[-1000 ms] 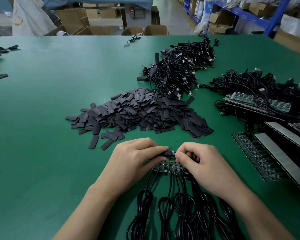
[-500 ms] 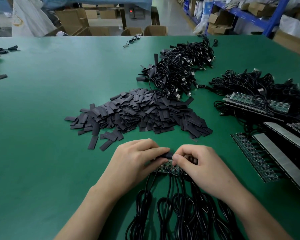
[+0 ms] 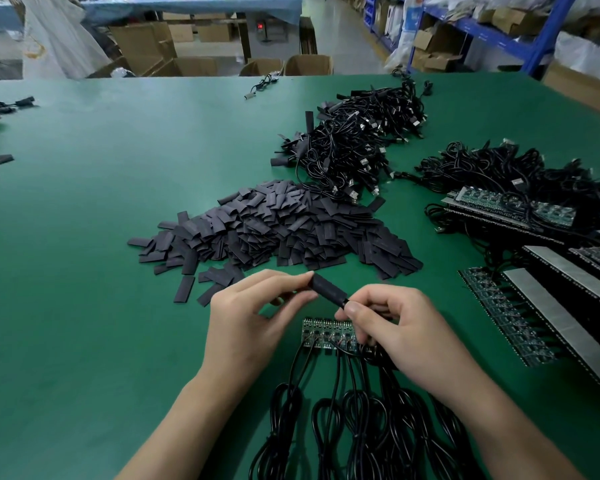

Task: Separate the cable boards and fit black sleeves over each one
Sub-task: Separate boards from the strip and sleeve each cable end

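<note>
Sleeving looks to be the step in hand: a short black tube sleeve point(image 3: 328, 291) is held up between the two hands, tilted from upper left down to lower right. The left hand point(image 3: 253, 323) pinches its upper end between thumb and forefinger, the other fingers loosely curled below. The right hand point(image 3: 406, 334) pinches its lower end the same way, the rest of its fingers curled down toward the table. Whether a separated board sits inside the tube I cannot tell, since the right fingers cover its mouth.

Directly beneath the fingertips lies a short green strip of small circuit boards point(image 3: 326, 334), joined side by side, its right end hidden under the right fingers. Thin black cables point(image 3: 343, 427) run from it back past the wrists in loops.

Just beyond the fingertips spreads a heap of flat black sleeve pieces point(image 3: 274, 230). Farther beyond is a tangled pile of black leads point(image 3: 361, 140), probably finished ones. Well to the right of the right fingers lie long green board panels point(image 3: 499, 317), all on the green table mat point(image 3: 84, 237).

The next move likely calls for a steady pinch on both ends while the tube is worked fully over its board. After that, the next board must be snapped off the strip without straining its cable joint.
</note>
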The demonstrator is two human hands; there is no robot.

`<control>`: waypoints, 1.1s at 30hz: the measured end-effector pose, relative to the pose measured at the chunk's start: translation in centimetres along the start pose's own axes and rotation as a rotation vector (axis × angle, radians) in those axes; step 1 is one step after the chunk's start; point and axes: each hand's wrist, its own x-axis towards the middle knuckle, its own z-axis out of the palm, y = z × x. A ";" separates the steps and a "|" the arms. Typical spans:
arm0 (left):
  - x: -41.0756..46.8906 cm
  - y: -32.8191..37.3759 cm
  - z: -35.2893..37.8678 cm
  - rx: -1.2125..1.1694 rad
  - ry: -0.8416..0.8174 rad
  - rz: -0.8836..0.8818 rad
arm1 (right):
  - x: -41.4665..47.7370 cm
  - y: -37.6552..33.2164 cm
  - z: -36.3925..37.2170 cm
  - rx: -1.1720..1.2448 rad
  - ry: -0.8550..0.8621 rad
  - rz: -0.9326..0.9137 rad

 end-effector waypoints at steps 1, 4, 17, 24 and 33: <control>0.0 0.0 0.1 0.000 -0.007 0.007 | 0.0 0.0 0.0 0.002 0.001 0.000; 0.0 -0.2 0.1 -0.003 -0.030 0.021 | 0.0 0.1 0.2 0.004 0.002 0.007; 0.5 1.4 0.5 -0.743 0.006 -0.584 | -0.1 0.3 -0.5 -0.225 0.032 -0.083; 0.5 0.2 0.3 -0.768 0.056 -0.683 | 0.0 0.4 -1.3 -0.266 0.048 -0.099; 0.3 -1.0 -1.6 0.295 -0.687 -0.174 | 3.5 -2.4 -4.4 -0.230 0.331 -0.141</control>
